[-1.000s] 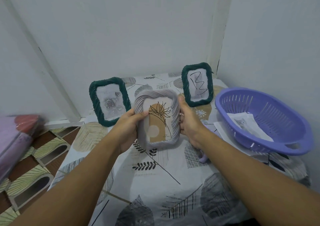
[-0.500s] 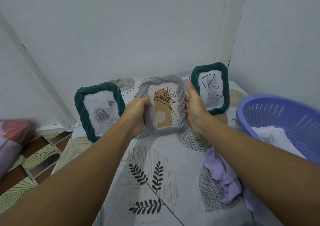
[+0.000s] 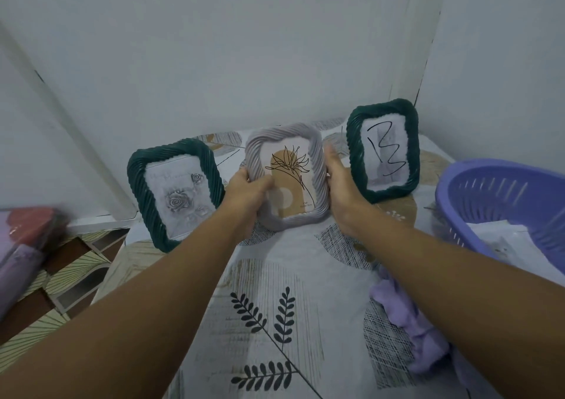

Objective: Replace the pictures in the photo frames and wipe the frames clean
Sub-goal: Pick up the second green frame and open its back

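I find the grey frame (image 3: 286, 176) now standing at the back of the table (image 3: 305, 276), near the wall, where a second ago it was held up in mid-air, closer to the body and well clear of the cloth. Both arms have reached forward to put it there.

The left hand (image 3: 249, 195) is clamped on the frame's left edge, thumb across the lower front and over part of the picture; the fingers behind are hidden. The right hand (image 3: 341, 184) lies along the right edge, fingers together and extended. I cannot tell whether it grips or only steadies.

Positions taken from the fingers: the green frame with the rose picture (image 3: 177, 192) stands just outside the left hand; the green frame with the black scrawl (image 3: 383, 151) stands just beyond the right fingertips, close but not clearly touching. The grey frame therefore sits between the two, in line with them.

Judgement: this frame, carrying a flower print, is being returned to its place, so the work on it appears finished. Whether its base bears fully on the table is hidden by the left hand, so release should wait until it stands alone.

The purple cloth (image 3: 409, 328) lies under the right forearm, well back from the fingers. The purple basket (image 3: 501, 203), holding loose paper, sits off to the right of that hand. I cannot say whether the two green frames still need attention.
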Demonstrator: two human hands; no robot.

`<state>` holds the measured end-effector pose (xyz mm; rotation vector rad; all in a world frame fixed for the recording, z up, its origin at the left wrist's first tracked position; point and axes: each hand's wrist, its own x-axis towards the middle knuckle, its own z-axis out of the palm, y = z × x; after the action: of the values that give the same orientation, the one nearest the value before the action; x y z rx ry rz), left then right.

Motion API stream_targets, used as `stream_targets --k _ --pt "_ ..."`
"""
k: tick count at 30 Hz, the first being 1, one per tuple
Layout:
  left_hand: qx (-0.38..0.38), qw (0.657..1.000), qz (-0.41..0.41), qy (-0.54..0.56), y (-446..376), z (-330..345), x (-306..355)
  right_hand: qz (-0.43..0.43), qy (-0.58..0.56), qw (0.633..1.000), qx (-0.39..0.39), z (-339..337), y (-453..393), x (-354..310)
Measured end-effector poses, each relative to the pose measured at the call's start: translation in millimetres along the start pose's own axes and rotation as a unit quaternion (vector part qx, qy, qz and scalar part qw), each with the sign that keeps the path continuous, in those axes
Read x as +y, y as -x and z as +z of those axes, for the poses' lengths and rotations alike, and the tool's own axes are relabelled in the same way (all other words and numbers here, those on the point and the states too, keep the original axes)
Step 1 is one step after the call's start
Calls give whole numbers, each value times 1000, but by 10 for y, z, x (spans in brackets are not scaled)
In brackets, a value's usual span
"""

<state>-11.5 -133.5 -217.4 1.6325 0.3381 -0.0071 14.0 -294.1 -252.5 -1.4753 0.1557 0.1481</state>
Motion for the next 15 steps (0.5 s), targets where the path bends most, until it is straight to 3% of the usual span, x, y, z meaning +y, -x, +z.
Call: stream_targets --k 6,11,15 --pt "82 992 73 -63 241 10 67 -34 82 995 53 4 328 7" --pt "177 950 212 -142 550 114 266 -93 234 958 134 -137 598 -67" --pt "113 955 246 -119 752 362 492 -156 246 942 166 -367 687 -357"
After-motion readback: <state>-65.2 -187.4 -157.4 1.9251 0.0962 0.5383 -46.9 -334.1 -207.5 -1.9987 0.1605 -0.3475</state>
